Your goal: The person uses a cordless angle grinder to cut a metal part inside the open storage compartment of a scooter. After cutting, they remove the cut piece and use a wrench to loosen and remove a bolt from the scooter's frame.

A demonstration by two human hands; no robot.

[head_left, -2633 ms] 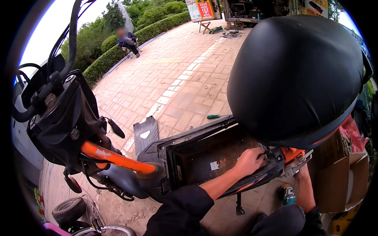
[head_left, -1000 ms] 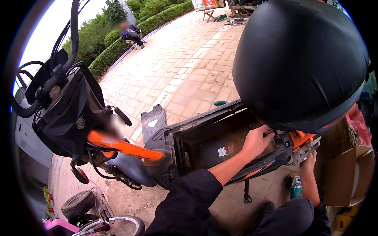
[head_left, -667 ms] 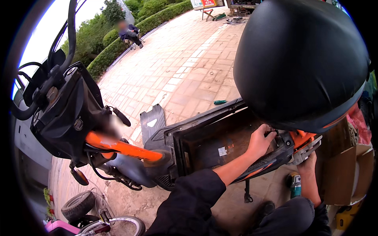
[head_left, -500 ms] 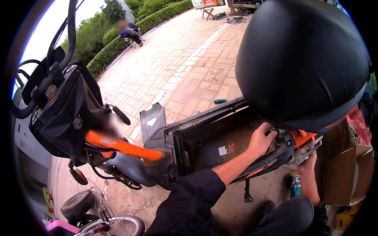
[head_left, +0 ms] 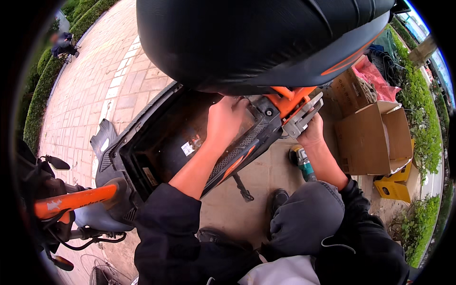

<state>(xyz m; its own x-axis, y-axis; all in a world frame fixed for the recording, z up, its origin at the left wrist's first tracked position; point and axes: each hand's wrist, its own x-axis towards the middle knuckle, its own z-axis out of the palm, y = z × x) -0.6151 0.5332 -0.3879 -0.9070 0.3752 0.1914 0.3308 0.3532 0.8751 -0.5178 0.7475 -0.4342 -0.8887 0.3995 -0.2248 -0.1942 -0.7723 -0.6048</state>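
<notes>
My left hand (head_left: pixel 224 121) reaches into the back end of the open floor compartment (head_left: pixel 166 137) of an electric scooter, just under the black seat (head_left: pixel 266 42). Its fingers are bent and pressed together; what lies in them is hidden. Beside the orange frame tube (head_left: pixel 295 102), my right hand (head_left: pixel 311 130) grips a grey metal bracket (head_left: pixel 300 118) from below, its fingertips out of sight behind it. A round bolt head (head_left: pixel 269 112) shows in the black plastic trim between the two hands.
A green power tool (head_left: pixel 304 164) stands on the paving near my right forearm. Cardboard boxes (head_left: pixel 363 137) and a yellow box (head_left: pixel 394 187) are at the right. The kickstand (head_left: pixel 243 187) hangs below the scooter. Far left, a person (head_left: pixel 64 45) sits by a hedge.
My view has swung right, so the scooter and hands appear further left and the boxes show more fully. Both hands stay at the same places on the scooter; the left one has shifted slightly.
</notes>
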